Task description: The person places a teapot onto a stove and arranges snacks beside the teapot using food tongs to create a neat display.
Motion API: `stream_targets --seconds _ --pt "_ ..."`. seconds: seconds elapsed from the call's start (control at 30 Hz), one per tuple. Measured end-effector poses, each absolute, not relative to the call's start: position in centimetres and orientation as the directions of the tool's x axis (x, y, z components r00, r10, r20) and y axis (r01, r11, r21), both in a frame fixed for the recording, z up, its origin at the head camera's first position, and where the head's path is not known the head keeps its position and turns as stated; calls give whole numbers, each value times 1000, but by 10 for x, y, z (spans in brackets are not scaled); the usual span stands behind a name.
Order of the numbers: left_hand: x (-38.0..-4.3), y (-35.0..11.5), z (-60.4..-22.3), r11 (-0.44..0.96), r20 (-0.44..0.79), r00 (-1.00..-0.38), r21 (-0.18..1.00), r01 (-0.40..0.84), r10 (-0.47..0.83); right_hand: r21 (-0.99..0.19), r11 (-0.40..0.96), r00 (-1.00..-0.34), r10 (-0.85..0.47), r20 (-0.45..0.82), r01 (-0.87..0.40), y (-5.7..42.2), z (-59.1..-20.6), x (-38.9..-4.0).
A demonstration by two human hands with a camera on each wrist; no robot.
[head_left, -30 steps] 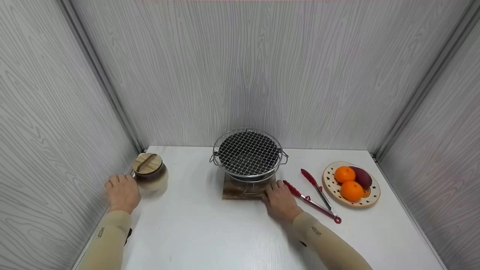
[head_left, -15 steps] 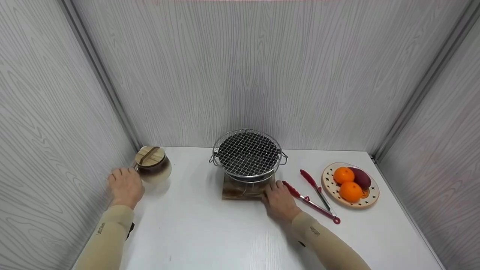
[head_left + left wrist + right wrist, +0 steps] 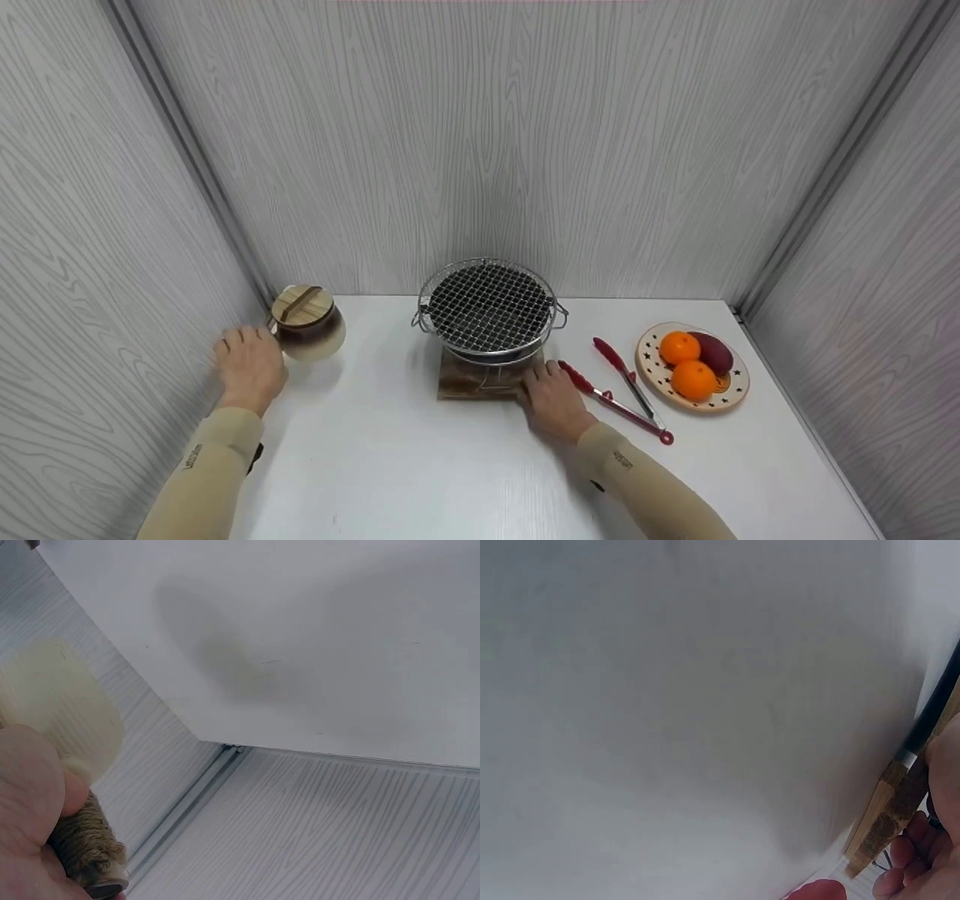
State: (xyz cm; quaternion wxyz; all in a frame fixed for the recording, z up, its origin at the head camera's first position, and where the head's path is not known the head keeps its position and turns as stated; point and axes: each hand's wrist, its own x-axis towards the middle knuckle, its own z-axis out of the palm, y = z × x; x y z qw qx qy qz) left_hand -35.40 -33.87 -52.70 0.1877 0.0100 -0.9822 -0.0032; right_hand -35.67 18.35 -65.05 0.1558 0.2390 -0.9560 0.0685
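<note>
Smooth white flat surface point(image 3: 390, 465), pale grey wood-grain back wall point(image 3: 480, 135) rising behind it, matching wood-grain left wall point(image 3: 90, 262) and right wall point(image 3: 885, 322), straight grey left corner strip point(image 3: 186, 150), straight grey right corner strip point(image 3: 825, 165), pale light gleaming on the surface.

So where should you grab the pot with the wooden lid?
Probably by its rope-wrapped handle, coming from the person's left: the thin handle sticks out from the round pot on that side, and the left hand grips it there.
</note>
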Motion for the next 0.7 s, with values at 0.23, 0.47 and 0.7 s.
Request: stream_targets --seconds 0.23,0.47,0.7 --pt "-357 -328 -520 1000 365 -931 -9 -1 2 -76 886 -862 -422 281 -458 181 -649 -356" --pt "-364 -315 -514 999 360 -933 -45 8 24 -127 884 -872 -404 278 -450 181 -647 -354" --pt "-367 -304 -506 998 406 -913 -54 19 39 -77 885 -854 -414 316 -458 180 -647 -353"
